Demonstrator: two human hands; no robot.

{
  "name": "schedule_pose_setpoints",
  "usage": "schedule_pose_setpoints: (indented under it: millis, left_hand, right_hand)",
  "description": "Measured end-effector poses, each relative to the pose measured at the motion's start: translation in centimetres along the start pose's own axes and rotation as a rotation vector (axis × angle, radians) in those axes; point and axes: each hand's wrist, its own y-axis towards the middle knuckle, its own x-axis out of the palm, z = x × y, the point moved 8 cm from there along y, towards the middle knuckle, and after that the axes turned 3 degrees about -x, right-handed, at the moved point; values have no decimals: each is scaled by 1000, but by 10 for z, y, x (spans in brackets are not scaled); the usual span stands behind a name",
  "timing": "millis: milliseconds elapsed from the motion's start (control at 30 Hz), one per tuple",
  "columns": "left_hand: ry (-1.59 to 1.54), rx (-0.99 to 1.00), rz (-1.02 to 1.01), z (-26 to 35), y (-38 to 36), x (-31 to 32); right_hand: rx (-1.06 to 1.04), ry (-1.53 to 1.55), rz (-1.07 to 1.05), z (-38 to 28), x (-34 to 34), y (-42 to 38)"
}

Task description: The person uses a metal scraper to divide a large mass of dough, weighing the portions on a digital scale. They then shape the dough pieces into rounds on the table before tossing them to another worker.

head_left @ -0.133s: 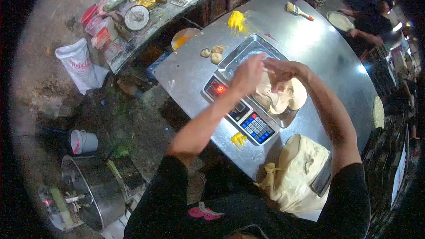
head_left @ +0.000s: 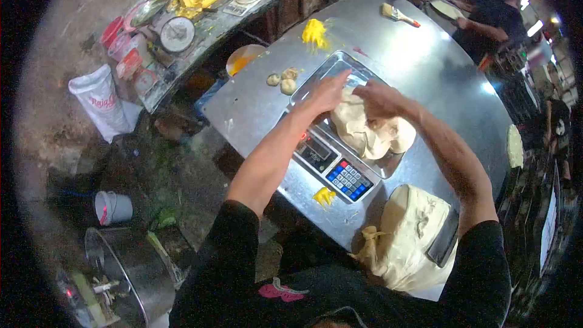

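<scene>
- Close together, the left hand [head_left: 330,93] and right hand [head_left: 381,102] bend over the dough's far end, fingers partly curled; whether either grips is unclear.
- Beneath them, the dough [head_left: 358,129] lies in a metal tray [head_left: 390,167] at a digital scale [head_left: 345,180], its long axis slanting back and rightward.
- Around the hands, a shiny metal table [head_left: 446,106].
- Beyond, left, a cluttered bench [head_left: 203,37] above dim, stained floor [head_left: 54,127]; far right, a co-worker [head_left: 492,18].

Pale cream dough [head_left: 358,124] — yellow smear [head_left: 315,34] — silver table [head_left: 443,79], blue-and-white keypad [head_left: 350,180].
</scene>
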Motion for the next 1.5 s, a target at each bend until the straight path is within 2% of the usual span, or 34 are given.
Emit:
schedule_pose_setpoints:
  millis: [33, 100, 167, 233, 300, 333, 367, 433, 500, 700, 767, 833, 900, 933, 967, 1000, 1033, 1067, 1100, 1167, 1233, 1267, 1300, 1367, 1433, 1467, 1500]
  left_hand:
    - [81, -10, -143, -8, -1, 18]
    - [82, 49, -195, -10, -1, 23]
    - [208, 126, -445, 3, -5, 30]
    - [249, 71, -471, -3, 0, 31]
    - [128, -44, -613, -39, 4, 58]
    - [-152, 63, -549, -59, 6, 75]
    - [-153, 66, -556, -46, -1, 72]
    - [432, 260, -507, -2, -14, 55]
    - [403, 253, -554, -2, -17, 58]
    - [534, 261, -559, 3, -20, 59]
    - [604, 304, -562, 24, -30, 64]
    - [143, -49, -605, 58, -49, 74]
    - [-784, 96, -601, 158, -111, 93]
    - [-1416, 101, -703, 192, -133, 114]
    - [-2057, 72, -762, 214, -148, 123]
    - [-2057, 50, -816, 219, -159, 131]
    - [-2040, 4, -778, 220, -165, 137]
    - [-2027, -33, -753, 220, -170, 143]
    - [-2013, -76, -750, 220, -173, 149]
    - [-1970, -227, -767, 217, -178, 166]
    - [-1906, -322, -761, 207, -179, 180]
    - [-2426, -573, -893, 184, -185, 200]
    - [-1742, -499, -873, 255, -208, 179]
    - [-1731, -646, -1044, 271, -253, 225]
    - [-1609, -665, -1115, 279, -284, 289]
    - [-1500, -675, -1161, 291, -302, 314]
    - [-1491, -675, -1168, 320, -300, 324]
  right_hand:
    - [61, -162, 107, -11, -1, -15]
    - [-50, -279, 359, -49, -12, -47]
    - [-118, -345, 494, -64, -17, -74]
    - [-126, -375, 564, -75, -23, -97]
    - [-138, -406, 635, -86, -31, -122]
    - [-81, -355, 721, -86, -40, -137]
    - [-23, -302, 805, -89, -48, -153]
    - [40, -288, 856, -100, -62, -175]
    - [226, -250, 1063, -101, -79, -205]
    - [328, -176, 1406, -109, -145, -275]
    - [543, -312, 1341, -112, -175, -292]
    - [450, -492, 1399, -139, -187, -295]
    - [390, -573, 1329, -157, -167, -288]
    - [325, -603, 1259, -181, -153, -274]
    - [374, -525, 1031, -183, -115, -264]
    - [284, -291, 837, -196, -79, -252]
    - [345, -176, 873, -198, -48, -250]
    - [405, 159, 886, -206, -36, -263]
    - [279, 281, 836, -215, -15, -275]
    - [349, 531, 919, -219, -3, -331]
    - [878, 571, 1246, -201, 14, -428]
    - [986, 490, 1176, -187, 31, -451]
    - [952, 539, 1169, -171, 56, -456]
    - [688, 1142, 1145, -149, 128, -447]
    - [308, 1555, 1360, -173, 159, -472]
    - [311, 1521, 1371, -186, 167, -501]
    - [340, 1808, 1539, -190, 196, -536]
